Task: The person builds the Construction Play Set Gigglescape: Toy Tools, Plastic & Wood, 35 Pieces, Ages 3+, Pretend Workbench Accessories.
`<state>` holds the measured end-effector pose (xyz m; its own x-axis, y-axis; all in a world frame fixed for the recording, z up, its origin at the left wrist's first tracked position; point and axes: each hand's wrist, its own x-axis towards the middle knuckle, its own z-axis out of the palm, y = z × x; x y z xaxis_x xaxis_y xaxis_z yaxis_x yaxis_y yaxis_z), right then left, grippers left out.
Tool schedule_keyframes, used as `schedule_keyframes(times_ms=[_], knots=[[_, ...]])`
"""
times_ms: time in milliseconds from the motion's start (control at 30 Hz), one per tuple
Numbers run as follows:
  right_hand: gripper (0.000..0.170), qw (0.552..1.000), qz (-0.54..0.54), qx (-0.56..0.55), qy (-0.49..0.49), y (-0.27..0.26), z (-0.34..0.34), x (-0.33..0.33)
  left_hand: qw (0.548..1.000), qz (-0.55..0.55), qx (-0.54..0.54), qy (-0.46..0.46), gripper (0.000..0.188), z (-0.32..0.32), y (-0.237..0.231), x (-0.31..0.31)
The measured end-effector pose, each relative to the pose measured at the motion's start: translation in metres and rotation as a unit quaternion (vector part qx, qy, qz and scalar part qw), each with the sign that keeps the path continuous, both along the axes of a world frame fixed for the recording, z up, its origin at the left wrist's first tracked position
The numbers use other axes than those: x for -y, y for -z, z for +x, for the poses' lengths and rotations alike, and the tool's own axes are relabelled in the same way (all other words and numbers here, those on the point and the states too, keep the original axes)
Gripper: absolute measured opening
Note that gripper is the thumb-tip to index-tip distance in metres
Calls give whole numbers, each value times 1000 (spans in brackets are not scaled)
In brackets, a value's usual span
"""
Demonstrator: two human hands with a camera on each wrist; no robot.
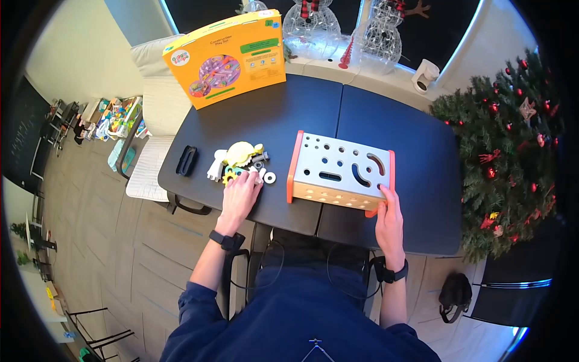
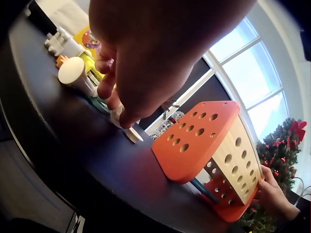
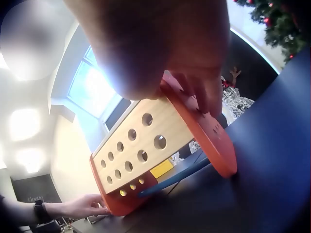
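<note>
A toy workbench (image 1: 338, 166) with a pale grey holed top, wooden sides and orange end panels stands on the dark table. My right hand (image 1: 390, 223) holds its right end, the fingers over the orange panel (image 3: 194, 116) in the right wrist view. At the loose toy parts to the left, my left hand (image 1: 241, 196) has its thumb and fingers around a small white piece (image 2: 115, 116), partly hidden by them. Close by lie a yellow gear (image 1: 229, 177), a larger yellow piece (image 1: 240, 154), a white piece (image 1: 217, 164) and a white ring (image 1: 269, 178).
A black tray-like piece (image 1: 187, 160) lies at the table's left. The yellow toy box (image 1: 253, 66) stands at the back left edge. A decorated Christmas tree (image 1: 500, 157) borders the right side, with a chair (image 1: 154, 163) at the left. A seam crosses the table (image 1: 410, 133).
</note>
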<state>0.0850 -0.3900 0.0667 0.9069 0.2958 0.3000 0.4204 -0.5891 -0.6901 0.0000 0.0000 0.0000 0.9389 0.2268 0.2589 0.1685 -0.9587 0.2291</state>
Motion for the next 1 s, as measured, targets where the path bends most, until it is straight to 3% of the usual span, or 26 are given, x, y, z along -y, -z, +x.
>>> schedule_keyframes(times_ms=[67, 133, 233, 333, 433, 533, 633, 1000], knots=[[40, 1000, 11, 11, 3, 1, 1, 0, 999, -24, 41, -1, 25, 0, -6, 2], [40, 1000, 15, 10, 12, 3, 3, 0, 984, -171, 38, -16, 29, -3, -15, 4], [40, 1000, 8, 12, 25, 11, 9, 4, 908, -416, 44, -30, 40, 0, -25, 14], [40, 1000, 7, 10, 18, 16, 16, 9, 844, -535, 45, 4, 41, 17, -21, 20], [39, 1000, 12, -14, 21, 17, 17, 10, 826, -560, 64, 22, 51, 36, -24, 30], [38, 999, 27, -22, 27, 25, 18, 13, 792, -602, 97, 5, 32, 51, -21, 38], [39, 999, 6, -17, 39, 21, 16, 9, 798, -596, 86, 8, 22, 59, -20, 38], [40, 998, 30, -40, 47, 28, 17, 12, 789, -609, 66, 50, 16, 61, -21, 25]])
